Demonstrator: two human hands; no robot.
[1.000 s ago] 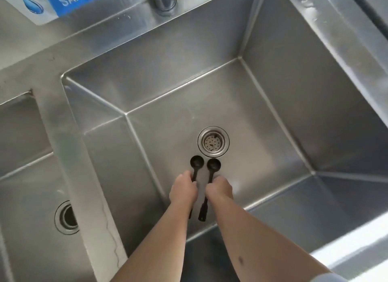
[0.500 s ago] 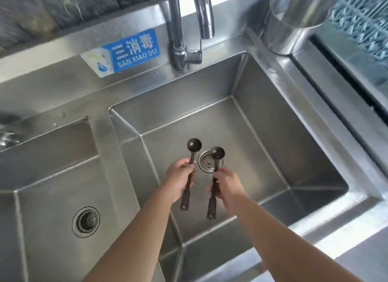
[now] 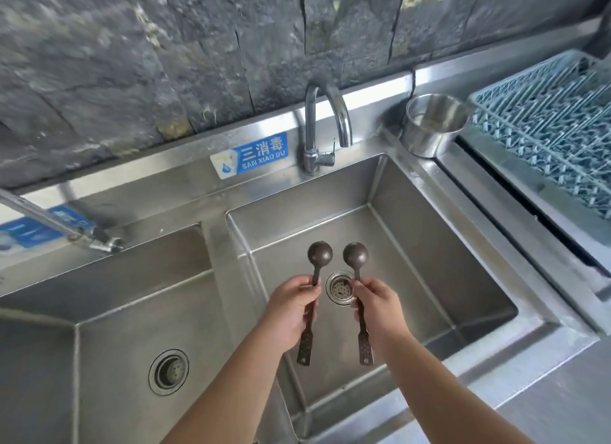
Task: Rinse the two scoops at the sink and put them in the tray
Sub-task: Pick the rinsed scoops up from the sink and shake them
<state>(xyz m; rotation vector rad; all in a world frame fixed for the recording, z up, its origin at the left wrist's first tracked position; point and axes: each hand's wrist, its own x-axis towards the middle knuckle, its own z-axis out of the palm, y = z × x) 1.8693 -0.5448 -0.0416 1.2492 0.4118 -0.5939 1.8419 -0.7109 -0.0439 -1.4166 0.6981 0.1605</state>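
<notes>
Scoops point(image 3: 319, 253), one gripped in each hand point(image 3: 291, 308), hang over the steel sink point(image 3: 439, 278) below a stone wall point(image 3: 165, 63).

Scoops: both dark brown; left scoop point(image 3: 315, 282) and right scoop point(image 3: 358, 295) have perforated handle ends w/ small dot holes. Sink basin point(image 3: 429, 278): brushed silver-grey stainless. Drain strainer point(image 3: 340, 288): silver, dot-hole pattern. Faucet point(image 3: 322, 126): polished chrome. Label point(image 3: 251, 154): blue w/ white lettering, white end w/ blue droplet icon. Metal cup point(image 3: 433, 126): shiny silver. Rack tray point(image 3: 545, 133): pale blue-grey lattice grid. Wall point(image 3: 165, 53): dark grey stone, mottled, irregular joints.
</notes>
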